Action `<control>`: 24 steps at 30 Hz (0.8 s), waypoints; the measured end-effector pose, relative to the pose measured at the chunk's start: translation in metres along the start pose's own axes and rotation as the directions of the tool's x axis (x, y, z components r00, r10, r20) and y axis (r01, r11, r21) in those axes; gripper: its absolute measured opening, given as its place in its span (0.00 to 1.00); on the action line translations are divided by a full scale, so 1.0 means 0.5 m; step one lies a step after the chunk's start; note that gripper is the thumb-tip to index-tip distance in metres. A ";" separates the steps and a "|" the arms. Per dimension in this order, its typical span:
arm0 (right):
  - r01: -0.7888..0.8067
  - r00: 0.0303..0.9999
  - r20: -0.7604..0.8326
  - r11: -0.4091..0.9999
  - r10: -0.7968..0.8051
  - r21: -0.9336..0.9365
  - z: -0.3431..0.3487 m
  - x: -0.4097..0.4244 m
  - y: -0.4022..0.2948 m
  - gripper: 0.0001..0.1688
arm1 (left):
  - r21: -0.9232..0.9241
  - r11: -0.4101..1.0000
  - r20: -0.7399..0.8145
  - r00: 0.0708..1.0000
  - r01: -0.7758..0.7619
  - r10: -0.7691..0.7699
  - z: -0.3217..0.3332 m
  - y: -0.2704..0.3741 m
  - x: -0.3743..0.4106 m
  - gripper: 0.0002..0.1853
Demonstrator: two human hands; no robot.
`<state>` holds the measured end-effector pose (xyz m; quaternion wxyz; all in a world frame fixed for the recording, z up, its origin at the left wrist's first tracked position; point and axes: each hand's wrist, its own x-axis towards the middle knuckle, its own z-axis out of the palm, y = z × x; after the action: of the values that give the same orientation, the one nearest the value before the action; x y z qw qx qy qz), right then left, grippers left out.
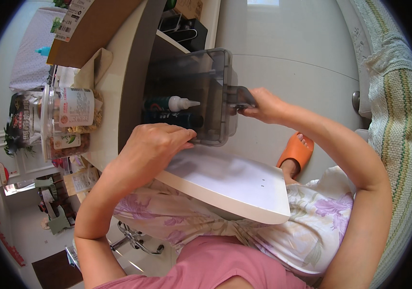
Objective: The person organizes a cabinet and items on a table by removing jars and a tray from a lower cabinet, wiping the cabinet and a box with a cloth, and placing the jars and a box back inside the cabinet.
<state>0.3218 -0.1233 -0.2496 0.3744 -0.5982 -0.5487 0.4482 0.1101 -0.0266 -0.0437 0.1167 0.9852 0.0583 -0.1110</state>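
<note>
A translucent grey plastic storage bin (209,83) is partly inside a cabinet and partly out of it. My right hand (265,105) is closed around the handle (243,96) on its front. My left hand (159,144) grips the bin's near side rim, thumb and fingers at the edge. Inside lie a dark green bottle (155,104) with a white pointed nozzle (184,103) and a dark bottle (184,119) beside it. My left hand partly hides the near end of the bin.
A white rounded panel (227,180) juts out below my left hand. On the cabinet top (108,94) stand clear plastic food jars (97,108), a folded cloth (95,67) and a cardboard box (97,32). A black device (193,34) sits on a shelf; a covered seat (393,108) is at right.
</note>
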 end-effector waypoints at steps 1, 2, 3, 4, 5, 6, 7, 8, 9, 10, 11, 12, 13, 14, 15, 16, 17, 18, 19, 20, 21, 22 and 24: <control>-0.005 1.000 -0.009 1.000 0.005 0.025 0.004 0.001 0.007 0.15 | 0.000 1.000 -0.008 1.000 -0.010 0.010 0.001 0.001 0.002 0.09; -0.009 1.000 -0.017 0.999 0.010 0.050 0.007 0.002 0.015 0.15 | 0.000 1.000 -0.016 1.000 -0.020 0.020 0.002 0.001 0.004 0.09; -0.013 1.000 -0.023 0.997 0.015 0.076 0.009 0.003 0.015 0.14 | -0.002 1.000 -0.014 1.000 -0.016 0.016 0.003 0.001 0.004 0.09; -0.003 0.999 -0.032 0.998 0.005 0.064 0.009 0.003 0.015 0.14 | -0.005 1.000 -0.012 1.000 -0.012 0.012 0.004 0.001 0.005 0.10; 0.007 0.999 -0.041 0.999 -0.004 0.053 0.010 0.002 0.015 0.14 | -0.008 1.000 -0.010 1.000 -0.008 0.008 0.004 0.000 0.007 0.10; 0.017 0.999 -0.048 0.999 -0.015 0.043 0.011 0.001 0.015 0.14 | -0.042 0.999 -0.006 1.000 0.007 -0.007 0.002 -0.002 0.007 0.11; 0.010 0.999 -0.047 0.999 -0.008 0.049 0.012 0.003 0.014 0.15 | -0.076 0.997 -0.001 1.000 0.022 -0.022 -0.002 -0.005 0.008 0.11; 0.003 0.999 -0.045 0.998 -0.001 0.056 0.012 0.005 0.013 0.15 | -0.110 0.993 0.003 0.999 0.037 -0.036 -0.005 -0.006 0.008 0.12; -0.007 0.999 -0.045 0.998 0.009 0.060 0.011 0.005 0.013 0.15 | -0.109 0.993 0.015 0.999 0.038 -0.037 -0.005 -0.007 0.007 0.12; 0.001 0.999 -0.042 0.999 0.001 0.039 0.011 0.004 0.012 0.16 | -0.108 0.993 0.027 0.999 0.040 -0.037 -0.006 -0.008 0.006 0.12; 0.009 0.999 -0.040 1.000 -0.008 0.018 0.010 0.002 0.012 0.16 | -0.106 0.993 0.038 0.999 0.041 -0.038 -0.006 -0.007 0.006 0.13; 0.017 0.999 -0.038 1.000 -0.017 -0.002 0.010 0.002 0.008 0.16 | -0.092 0.995 0.037 0.999 0.033 -0.030 -0.006 -0.007 0.005 0.13; 0.002 1.000 -0.010 1.000 -0.002 0.010 0.007 0.002 0.004 0.17 | -0.077 0.997 0.036 0.999 0.025 -0.022 -0.006 -0.005 0.003 0.13; -0.012 1.000 0.018 1.000 0.012 0.021 0.002 0.003 0.001 0.17 | -0.062 0.998 0.035 0.999 0.018 -0.015 -0.007 -0.003 0.001 0.13; -0.030 0.999 0.046 0.999 0.028 0.031 -0.001 0.002 0.001 0.17 | -0.049 0.998 0.025 0.999 0.032 -0.031 -0.010 -0.002 -0.001 0.12; -0.010 0.999 0.049 0.999 0.009 0.034 -0.003 0.001 0.004 0.17 | -0.036 0.998 0.016 0.999 0.047 -0.047 -0.017 0.000 -0.004 0.12; 0.009 0.999 0.052 0.999 -0.011 0.037 -0.005 -0.001 0.006 0.17 | -0.023 0.998 0.006 0.998 0.064 -0.063 -0.026 0.001 -0.007 0.11; 0.026 0.998 0.054 0.999 -0.028 0.043 -0.004 -0.002 0.011 0.18 | -0.054 0.998 -0.111 0.993 0.031 -0.036 -0.034 -0.001 -0.010 0.10; 0.023 0.999 0.047 0.998 -0.026 0.056 -0.002 -0.001 0.016 0.18 | -0.081 0.997 -0.228 0.974 -0.005 -0.014 -0.044 -0.003 -0.013 0.10; 0.020 0.999 0.041 0.997 -0.023 0.069 0.001 -0.001 0.021 0.18 | -0.082 0.996 -0.341 0.939 0.017 -0.044 -0.052 -0.001 -0.022 0.12; 0.022 0.999 0.036 0.997 -0.025 0.080 0.002 0.001 0.019 0.19 | 0.006 1.000 -0.411 0.912 0.001 0.001 -0.064 -0.005 -0.031 0.12; 0.020 0.999 0.041 0.998 -0.022 0.065 0.003 0.001 0.017 0.19 | 0.059 0.998 -0.435 0.900 0.039 -0.010 -0.067 -0.012 -0.044 0.12; 0.015 0.999 0.050 0.999 -0.017 0.035 0.007 0.001 0.009 0.19 | 0.115 0.988 -0.471 0.882 0.098 -0.033 -0.062 -0.023 -0.069 0.12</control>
<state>0.3200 -0.1233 -0.2549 0.3743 -0.5757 -0.5550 0.4695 0.0815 -0.0109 -0.0090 0.0282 0.9860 0.1104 0.1219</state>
